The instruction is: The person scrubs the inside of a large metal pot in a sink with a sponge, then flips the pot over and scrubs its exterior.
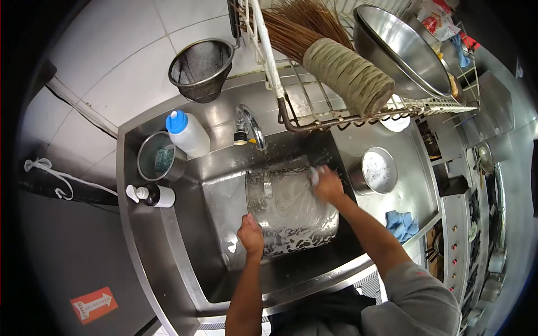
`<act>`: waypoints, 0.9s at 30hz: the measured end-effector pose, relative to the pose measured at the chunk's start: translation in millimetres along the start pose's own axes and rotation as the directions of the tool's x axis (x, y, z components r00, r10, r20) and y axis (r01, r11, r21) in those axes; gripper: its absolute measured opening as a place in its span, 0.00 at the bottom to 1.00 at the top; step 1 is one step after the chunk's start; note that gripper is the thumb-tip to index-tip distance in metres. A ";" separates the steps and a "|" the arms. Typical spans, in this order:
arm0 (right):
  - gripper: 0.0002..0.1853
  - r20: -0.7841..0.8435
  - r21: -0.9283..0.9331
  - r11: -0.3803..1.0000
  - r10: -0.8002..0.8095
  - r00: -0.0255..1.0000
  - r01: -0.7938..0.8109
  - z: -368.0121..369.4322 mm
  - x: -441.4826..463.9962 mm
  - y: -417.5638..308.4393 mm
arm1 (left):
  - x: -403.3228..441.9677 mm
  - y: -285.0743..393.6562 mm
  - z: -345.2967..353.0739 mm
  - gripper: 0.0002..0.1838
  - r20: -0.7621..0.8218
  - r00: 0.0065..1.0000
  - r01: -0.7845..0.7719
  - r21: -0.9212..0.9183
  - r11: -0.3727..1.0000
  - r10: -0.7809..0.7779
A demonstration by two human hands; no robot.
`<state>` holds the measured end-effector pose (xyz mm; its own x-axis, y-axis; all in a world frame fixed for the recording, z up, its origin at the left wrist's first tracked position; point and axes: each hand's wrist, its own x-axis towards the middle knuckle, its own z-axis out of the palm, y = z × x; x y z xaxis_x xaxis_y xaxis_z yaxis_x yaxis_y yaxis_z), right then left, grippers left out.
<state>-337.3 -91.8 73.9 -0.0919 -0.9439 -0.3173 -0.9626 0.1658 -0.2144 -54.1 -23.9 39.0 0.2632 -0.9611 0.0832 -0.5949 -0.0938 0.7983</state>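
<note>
A large metal pot (pixel 297 207) lies on its side in the steel sink (pixel 216 280), streaked with suds. My left hand (pixel 250 234) is closed on the pot's rim at its left end. Against the upper right of the pot wall, my right hand (pixel 328 186) presses with curled fingers. Something small and pale shows at its fingertips, too covered to name. Above the pot, the chrome faucet (pixel 250 127) stands at the sink's back edge.
Left of the sink are a metal container (pixel 147 162) with a green scouring pad, a blue-capped bottle (pixel 193 137) and a pump bottle (pixel 159 196). To the right sit a sudsy pot (pixel 360 178) and blue cloth (pixel 401 225). A wire rack (pixel 314 120) overhangs the back.
</note>
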 end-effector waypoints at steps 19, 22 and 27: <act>0.24 -0.661 0.123 0.955 -0.124 0.740 0.270 -144.7 -135.2 59.3 | 107.3 40.9 101.3 0.23 0.545 0.777 0.192 0.270 0.944 -0.314; 0.23 -0.455 0.228 0.967 0.006 0.891 0.110 -119.1 -92.6 133.4 | 86.2 72.3 50.4 0.22 0.483 0.805 0.201 0.324 0.925 -0.344; 0.36 -0.307 -0.047 0.997 0.044 0.951 -0.061 -82.0 -61.0 145.2 | 49.8 60.9 17.7 0.19 0.387 0.854 0.261 0.259 0.930 -0.347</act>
<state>-492.3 -33.6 137.9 -0.2078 -0.9778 -0.0272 -0.9662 0.2095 -0.1505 -90.6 -82.0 81.3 0.1370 -0.8889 -0.4370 -0.6812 -0.4049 0.6100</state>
